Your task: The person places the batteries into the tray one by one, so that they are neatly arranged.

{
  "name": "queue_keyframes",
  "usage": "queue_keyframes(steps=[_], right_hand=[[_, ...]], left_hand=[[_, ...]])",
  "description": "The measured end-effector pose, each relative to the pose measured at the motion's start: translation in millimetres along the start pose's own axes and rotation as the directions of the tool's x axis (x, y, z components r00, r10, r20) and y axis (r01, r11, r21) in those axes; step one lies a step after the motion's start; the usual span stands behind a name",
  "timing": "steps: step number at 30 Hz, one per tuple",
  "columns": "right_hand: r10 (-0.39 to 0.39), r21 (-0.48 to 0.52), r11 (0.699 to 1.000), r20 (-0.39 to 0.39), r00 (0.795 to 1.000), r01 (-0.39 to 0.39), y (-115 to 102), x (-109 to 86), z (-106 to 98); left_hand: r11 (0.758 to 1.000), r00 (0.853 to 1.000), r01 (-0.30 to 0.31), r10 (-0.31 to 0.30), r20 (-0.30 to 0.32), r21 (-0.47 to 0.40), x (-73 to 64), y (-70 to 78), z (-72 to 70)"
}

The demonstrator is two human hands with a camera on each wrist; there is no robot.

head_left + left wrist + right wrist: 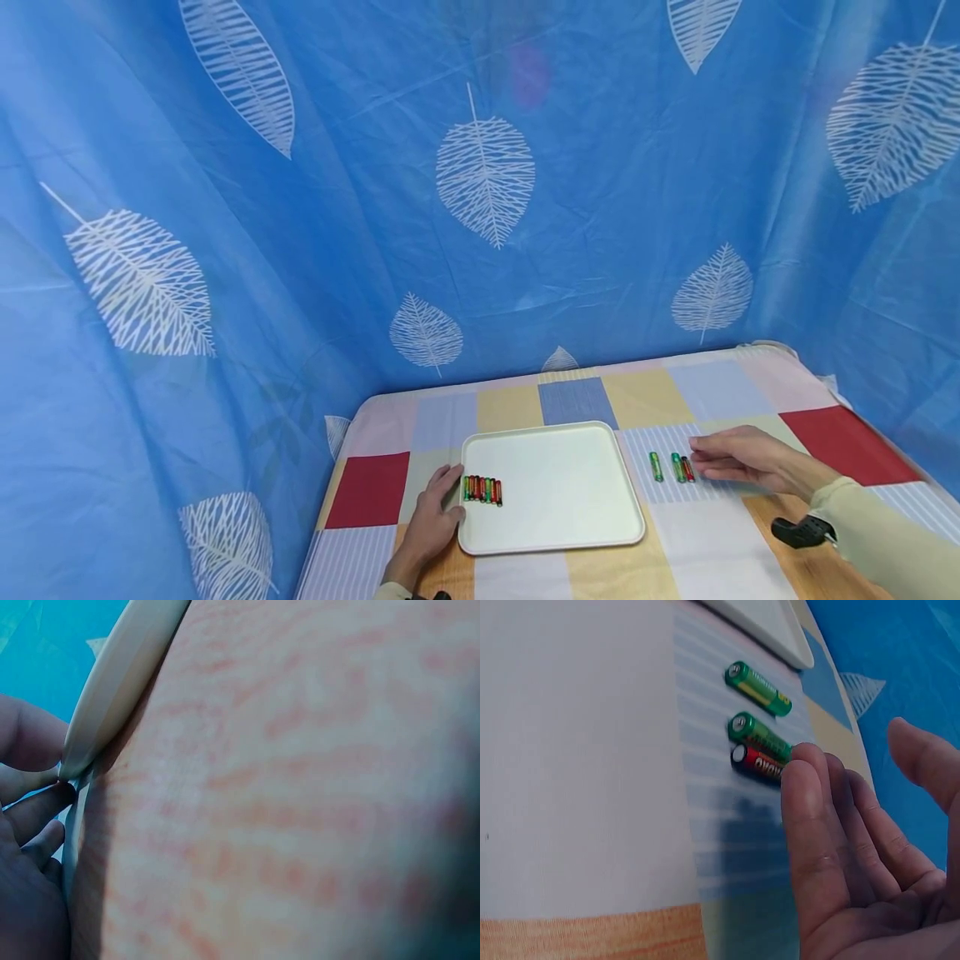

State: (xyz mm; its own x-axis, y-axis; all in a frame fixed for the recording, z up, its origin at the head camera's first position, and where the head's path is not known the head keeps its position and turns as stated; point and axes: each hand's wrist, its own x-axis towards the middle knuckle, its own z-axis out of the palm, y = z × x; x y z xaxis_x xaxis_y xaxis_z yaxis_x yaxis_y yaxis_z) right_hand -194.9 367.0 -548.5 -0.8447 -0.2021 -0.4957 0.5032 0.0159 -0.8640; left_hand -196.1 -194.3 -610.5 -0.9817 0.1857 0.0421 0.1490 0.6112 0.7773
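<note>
My left hand (432,518) rests at the left edge of a white tray (562,492), its fingers and thumb touching the rim (112,690). Inside the tray, close to that edge, several red and green batteries (483,490) lie side by side. Beyond the tray's right side, my right hand (742,457) is held over the cloth with thumb and fingers apart. Its fingertips are beside a red battery (756,763), partly covering it in the right wrist view. A green battery (759,735) lies against the red one, and another green battery (759,690) lies apart, nearer the tray.
A patchwork tablecloth (720,533) covers the table. Blue curtains (585,208) with white leaf prints hang behind and at both sides. A dark watch-like band (802,532) is on my right wrist.
</note>
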Motion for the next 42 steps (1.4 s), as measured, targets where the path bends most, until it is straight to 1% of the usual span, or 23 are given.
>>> queue_keyframes(steps=[7,9,14,17,19,24,28,31,32,33,40,42], right_hand=[[0.058,-0.018,0.998,-0.078,0.995,-0.059,6.2,0.0,-4.8],[0.056,-0.033,0.998,-0.077,0.995,-0.059,8.0,1.8,-4.8],[0.042,-0.125,0.991,-0.102,0.994,-0.055,12.7,6.7,-0.1],[0.030,-0.191,0.980,-0.143,0.989,-0.057,13.6,10.0,5.2],[0.018,-0.238,0.969,-0.178,0.984,-0.061,13.2,12.6,8.5],[-0.013,-0.366,0.926,-0.270,0.963,-0.090,12.2,18.0,15.3],[-0.069,-0.476,0.875,-0.291,0.954,-0.082,12.0,19.0,20.4],[-0.110,-0.547,0.835,-0.278,0.954,-0.063,9.4,18.5,23.3],[-0.118,-0.561,0.826,-0.274,0.955,-0.059,8.1,18.6,23.8],[-0.121,-0.570,0.820,-0.267,0.956,-0.055,7.0,18.8,23.9],[-0.113,-0.568,0.820,-0.280,0.953,-0.069,6.2,20.5,23.5],[-0.128,-0.586,0.808,-0.278,0.952,-0.062,6.5,20.6,24.0]], left_hand=[[1.000,1.000,-0.006,0.006,0.001,0.000,-1.1,-0.4,0.2],[1.000,1.000,-0.008,0.008,0.002,-0.001,-0.6,-1.2,0.0],[1.000,1.000,-0.014,0.014,0.003,-0.004,-0.1,-1.6,0.3],[1.000,1.000,-0.014,0.014,0.005,-0.005,-0.1,-1.8,0.5],[1.000,1.000,-0.012,0.012,0.007,-0.010,-0.3,-1.7,0.4],[1.000,1.000,-0.012,0.012,0.007,-0.019,-0.1,-1.0,0.2],[1.000,1.000,-0.013,0.013,0.002,-0.019,0.2,-0.5,0.3],[1.000,1.000,-0.011,0.011,0.001,-0.015,0.3,0.0,0.4],[1.000,1.000,-0.010,0.010,0.002,-0.014,0.3,0.2,0.5],[1.000,1.000,-0.009,0.009,0.003,-0.013,0.2,0.5,0.6],[1.000,1.000,-0.007,0.007,0.001,-0.017,-0.5,1.6,0.1],[1.000,1.000,-0.005,0.005,0.002,-0.014,-0.6,1.5,-0.4]])
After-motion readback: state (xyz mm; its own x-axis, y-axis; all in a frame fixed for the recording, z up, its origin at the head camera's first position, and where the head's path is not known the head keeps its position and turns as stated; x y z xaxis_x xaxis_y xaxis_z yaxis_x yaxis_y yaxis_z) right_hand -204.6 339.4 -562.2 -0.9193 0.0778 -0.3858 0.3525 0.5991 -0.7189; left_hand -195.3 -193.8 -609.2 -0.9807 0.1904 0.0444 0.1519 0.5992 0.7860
